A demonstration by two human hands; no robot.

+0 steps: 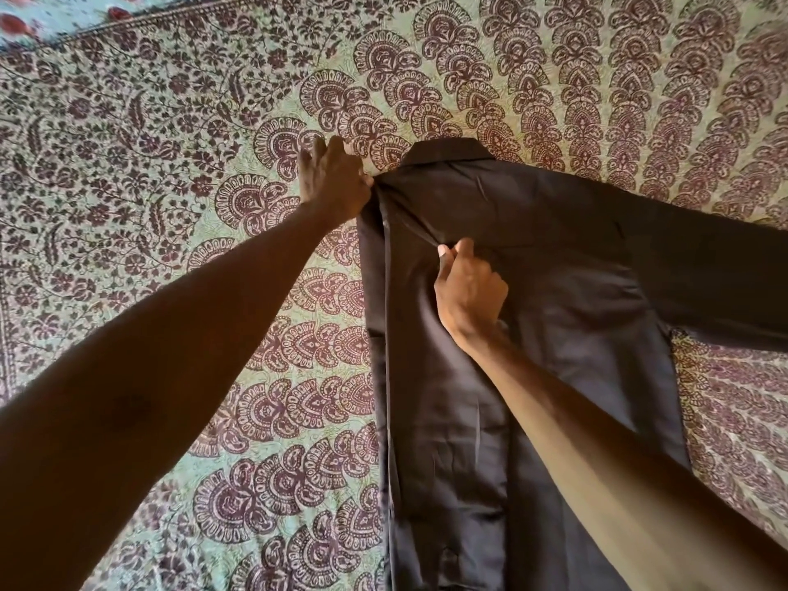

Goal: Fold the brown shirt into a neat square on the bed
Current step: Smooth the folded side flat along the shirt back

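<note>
The brown shirt (567, 317) lies back-up on the bed, its collar (445, 151) pointing away from me. Its left side is folded inward into a long straight edge. The right sleeve (716, 275) stretches out flat to the right. My left hand (330, 181) rests at the shirt's left shoulder corner, fingers on the bedspread and thumb side touching the fabric. My right hand (469, 292) pinches a crease of the folded-over cloth on the shirt's upper back, and the fabric puckers toward my fingertips.
A green bedspread (170, 206) with a dark maroon paisley print covers the whole bed around the shirt. A second cloth with red flowers (38, 14) shows at the far left corner.
</note>
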